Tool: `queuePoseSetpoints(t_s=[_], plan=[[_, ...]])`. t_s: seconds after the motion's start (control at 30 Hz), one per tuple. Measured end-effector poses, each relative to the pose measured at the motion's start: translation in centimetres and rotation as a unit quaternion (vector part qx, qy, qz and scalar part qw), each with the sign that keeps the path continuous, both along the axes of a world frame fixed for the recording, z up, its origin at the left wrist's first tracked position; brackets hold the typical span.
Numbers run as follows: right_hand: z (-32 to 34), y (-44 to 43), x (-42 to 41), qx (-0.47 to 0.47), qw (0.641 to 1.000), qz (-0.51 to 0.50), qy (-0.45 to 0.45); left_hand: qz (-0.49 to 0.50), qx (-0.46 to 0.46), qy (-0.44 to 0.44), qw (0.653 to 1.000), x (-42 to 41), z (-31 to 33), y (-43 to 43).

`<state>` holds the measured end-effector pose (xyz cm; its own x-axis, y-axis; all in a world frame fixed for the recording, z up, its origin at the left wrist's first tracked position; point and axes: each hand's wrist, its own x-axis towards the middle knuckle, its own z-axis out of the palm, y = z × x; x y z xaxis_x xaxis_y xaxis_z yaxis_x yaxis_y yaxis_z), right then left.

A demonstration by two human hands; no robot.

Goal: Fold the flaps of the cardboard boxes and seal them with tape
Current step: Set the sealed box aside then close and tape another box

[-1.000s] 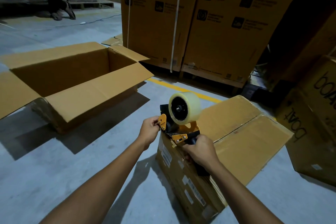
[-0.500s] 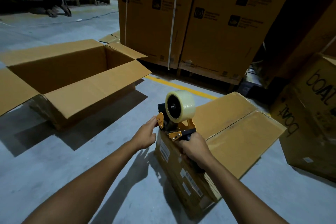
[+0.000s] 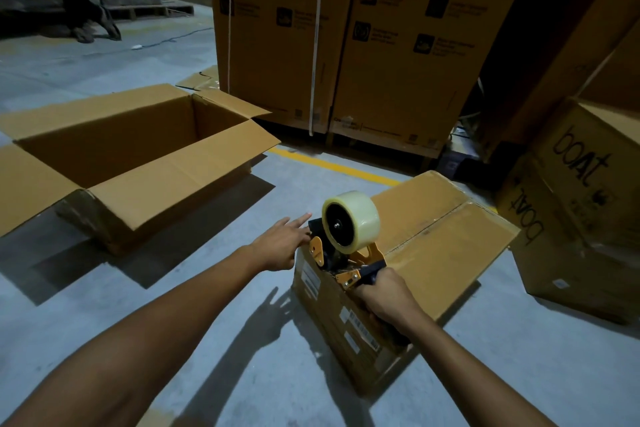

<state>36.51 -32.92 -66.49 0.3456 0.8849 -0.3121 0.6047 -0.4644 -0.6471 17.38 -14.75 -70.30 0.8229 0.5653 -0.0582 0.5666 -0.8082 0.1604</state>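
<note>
A closed cardboard box (image 3: 446, 246) lies on the floor in front of me, its two top flaps meeting in a seam. An orange tape dispenser (image 3: 349, 246) with a clear tape roll sits at the box's near left end. My right hand (image 3: 384, 298) grips the dispenser's dark handle. My left hand (image 3: 282, 243) is just left of the dispenser, fingers straight, tips at the box's corner beside the dispenser's front. A larger open box (image 3: 138, 163) with flaps spread stands to the left.
Tall stacked cartons (image 3: 346, 45) on a pallet stand behind, with a yellow floor line (image 3: 332, 166) before them. Printed "boat" boxes (image 3: 581, 204) sit at the right. A person's feet (image 3: 86, 31) are far back left. Grey concrete floor lies around.
My left hand has let go of the dispenser's front and its fingers have straightened out. The dispenser has dropped lower onto the box's near end, still held by my right hand.
</note>
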Motion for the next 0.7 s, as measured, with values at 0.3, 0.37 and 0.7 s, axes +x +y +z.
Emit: queuePoseSetpoints(t_s=[0.3,0.37,0.7], plan=[[0.7,-6.0,1.5,-0.014,0.999,-0.018,0.03,0.041,-0.019,0.039,0.998,0.4,1.0,-2.3],[0.8,-7.0,1.1,-0.012,1.0,-0.025,0.008,0.012,0.016,0.065,0.998,0.9,1.7,-3.8],[1.7,-10.3,0.4,-0.015,0.998,-0.021,-0.061,0.013,0.049,0.065,0.997,1.6,0.7,-9.0]])
